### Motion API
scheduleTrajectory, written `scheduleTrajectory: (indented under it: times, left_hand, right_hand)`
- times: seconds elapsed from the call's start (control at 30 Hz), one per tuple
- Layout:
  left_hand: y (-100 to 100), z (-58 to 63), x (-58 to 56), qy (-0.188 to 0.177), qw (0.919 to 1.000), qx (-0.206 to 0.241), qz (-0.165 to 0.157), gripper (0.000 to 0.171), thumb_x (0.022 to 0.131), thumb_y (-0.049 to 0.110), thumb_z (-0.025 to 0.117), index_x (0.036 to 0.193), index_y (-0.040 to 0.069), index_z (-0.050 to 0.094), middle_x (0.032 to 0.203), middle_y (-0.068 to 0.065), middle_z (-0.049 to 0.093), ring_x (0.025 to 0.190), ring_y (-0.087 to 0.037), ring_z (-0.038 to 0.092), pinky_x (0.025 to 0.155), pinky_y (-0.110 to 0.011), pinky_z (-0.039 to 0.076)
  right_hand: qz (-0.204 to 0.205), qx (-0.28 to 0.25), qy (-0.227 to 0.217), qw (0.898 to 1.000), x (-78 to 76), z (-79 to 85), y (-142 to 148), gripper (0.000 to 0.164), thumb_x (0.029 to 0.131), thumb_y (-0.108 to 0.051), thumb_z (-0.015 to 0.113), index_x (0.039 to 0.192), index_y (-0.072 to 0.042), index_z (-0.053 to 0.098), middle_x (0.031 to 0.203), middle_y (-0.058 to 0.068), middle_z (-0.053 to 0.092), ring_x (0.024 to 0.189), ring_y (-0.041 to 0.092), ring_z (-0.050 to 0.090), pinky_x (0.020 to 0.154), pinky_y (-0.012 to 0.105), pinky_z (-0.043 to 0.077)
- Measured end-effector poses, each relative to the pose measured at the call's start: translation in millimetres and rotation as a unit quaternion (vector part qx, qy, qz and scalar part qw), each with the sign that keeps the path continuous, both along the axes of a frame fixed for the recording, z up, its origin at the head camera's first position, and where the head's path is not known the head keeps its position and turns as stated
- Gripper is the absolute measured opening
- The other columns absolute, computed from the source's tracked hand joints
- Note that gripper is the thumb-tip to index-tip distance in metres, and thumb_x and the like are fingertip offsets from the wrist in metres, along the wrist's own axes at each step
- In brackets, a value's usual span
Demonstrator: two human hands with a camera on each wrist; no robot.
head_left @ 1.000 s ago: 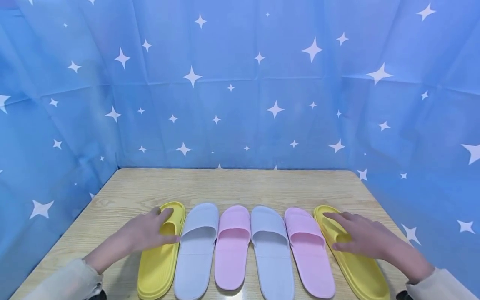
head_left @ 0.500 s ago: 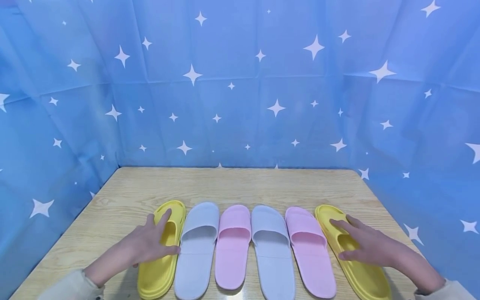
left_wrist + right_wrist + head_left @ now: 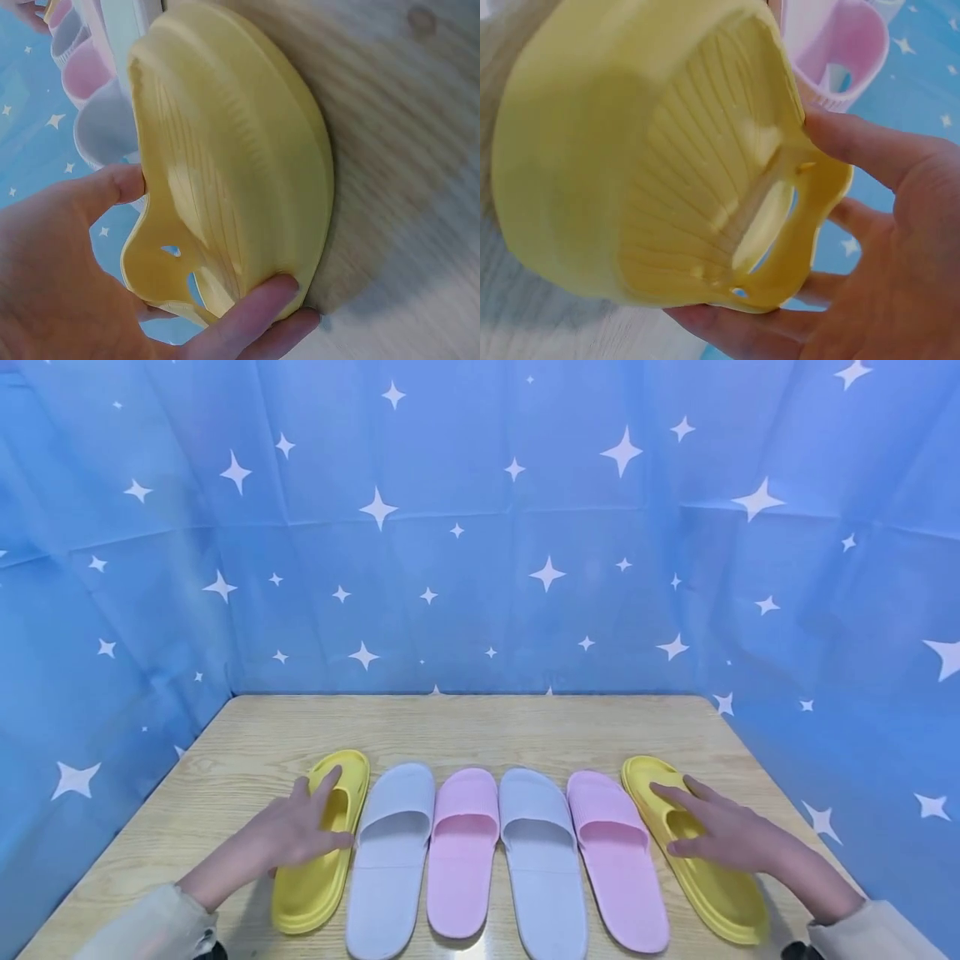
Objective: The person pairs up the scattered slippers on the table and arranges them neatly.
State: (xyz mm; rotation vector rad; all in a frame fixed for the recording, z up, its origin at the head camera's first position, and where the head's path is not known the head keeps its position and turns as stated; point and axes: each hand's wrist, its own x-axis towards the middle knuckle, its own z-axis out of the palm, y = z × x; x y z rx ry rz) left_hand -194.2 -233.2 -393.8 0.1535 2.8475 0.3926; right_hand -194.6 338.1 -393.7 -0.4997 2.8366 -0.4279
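At the left end of a row of slippers, my left hand (image 3: 292, 831) grips a yellow slipper (image 3: 309, 897) across its width. The left wrist view shows the thumb on one side edge of this yellow slipper (image 3: 247, 127) and fingers on the other. A matching yellow slipper (image 3: 720, 897) at the right end is held by my right hand (image 3: 727, 835). Thumb and fingers span its two sides, as seen on that yellow slipper (image 3: 577, 165) in the right wrist view. Both yellow slippers point toe-away, the right one angled with its toe inward.
Between the yellow pair lie a pale grey slipper (image 3: 386, 893), a pink slipper (image 3: 461, 889), another pale grey slipper (image 3: 549, 897) and another pink slipper (image 3: 624, 893), side by side. They rest on a wooden table (image 3: 480, 731). A blue star-patterned curtain (image 3: 480, 552) surrounds its back and sides.
Both hands have closed in on the yellow slippers, which have shifted a little forward, away from the body. The grey and pink slippers stay in place.
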Motion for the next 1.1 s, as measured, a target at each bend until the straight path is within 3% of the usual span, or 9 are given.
scheduleTrajectory:
  times: [0.2,0.37,0.43,0.57,0.67,0.83,1.1]
  left_hand:
    - [-4.1,1.4,-10.9,0.002,1.0,0.0,0.004,0.113,0.084,0.061,0.075,0.166,0.01,0.017,0.153,-0.05,0.024,0.095,-0.054,0.065,0.068,-0.054,0.058]
    - [-6.3,2.5,-18.9,0.006,1.0,-0.005,0.004,0.111,0.085,0.061,0.075,0.166,0.01,0.018,0.153,-0.049,0.027,0.114,-0.068,0.054,0.089,-0.071,0.052]
    - [-6.6,2.9,-21.5,0.004,1.0,-0.004,0.005,0.11,0.085,0.06,0.074,0.166,0.011,0.018,0.154,-0.048,0.026,0.118,-0.07,0.051,0.091,-0.073,0.05]
    - [-7.6,2.3,-26.1,-0.005,0.9998,0.01,0.013,0.109,0.085,0.058,0.075,0.166,0.012,0.017,0.156,-0.047,0.023,0.112,-0.065,0.056,0.066,-0.055,0.06]
    - [-8.2,1.2,-28.7,-0.012,0.9995,0.022,0.021,0.109,0.085,0.056,0.075,0.166,0.014,0.016,0.158,-0.046,0.02,0.108,-0.063,0.057,0.046,-0.039,0.054]
    - [-8.2,1.7,-32.4,-0.011,0.9993,0.023,0.027,0.109,0.085,0.057,0.075,0.166,0.014,0.016,0.159,-0.044,0.02,0.112,-0.064,0.055,0.045,-0.037,0.054]
    - [-10.4,-0.9,-35.3,-0.009,0.9994,0.016,0.029,0.111,0.084,0.058,0.076,0.166,0.011,0.017,0.158,-0.045,0.021,0.122,-0.069,0.048,0.054,-0.042,0.056]
  right_hand:
    - [-0.001,0.004,0.013,1.0,-13.9,-0.3,-1.0,0.084,0.092,-0.049,0.072,0.158,-0.009,0.04,0.156,0.049,0.021,0.129,0.072,0.041,0.085,0.081,0.045]
    - [-0.009,0.007,0.019,1.0,-25.0,-0.6,-0.7,0.084,0.092,-0.048,0.072,0.159,-0.008,0.039,0.156,0.049,0.02,0.132,0.072,0.037,0.087,0.084,0.042]
    - [-0.013,0.006,0.021,1.0,-28.8,-1.0,0.0,0.083,0.093,-0.046,0.072,0.158,-0.008,0.04,0.156,0.049,0.021,0.133,0.073,0.035,0.087,0.084,0.041]
    - [-0.014,0.003,0.027,1.0,-36.7,-2.8,2.0,0.082,0.093,-0.044,0.072,0.157,-0.005,0.04,0.153,0.052,0.021,0.133,0.074,0.033,0.087,0.085,0.041]
    - [-0.018,0.002,0.028,0.999,-43.0,-4.8,4.1,0.082,0.093,-0.042,0.073,0.157,-0.004,0.04,0.153,0.052,0.022,0.135,0.074,0.03,0.09,0.085,0.039]
    - [-0.027,-0.004,0.023,0.999,-54.4,-7.5,8.9,0.082,0.092,-0.04,0.073,0.157,-0.003,0.039,0.153,0.052,0.021,0.137,0.074,0.024,0.094,0.086,0.035]
    - [-0.042,-0.006,0.009,0.999,-72.0,-6.4,11.9,0.082,0.092,-0.035,0.073,0.158,-0.001,0.036,0.152,0.054,0.019,0.138,0.074,0.02,0.099,0.087,0.03]
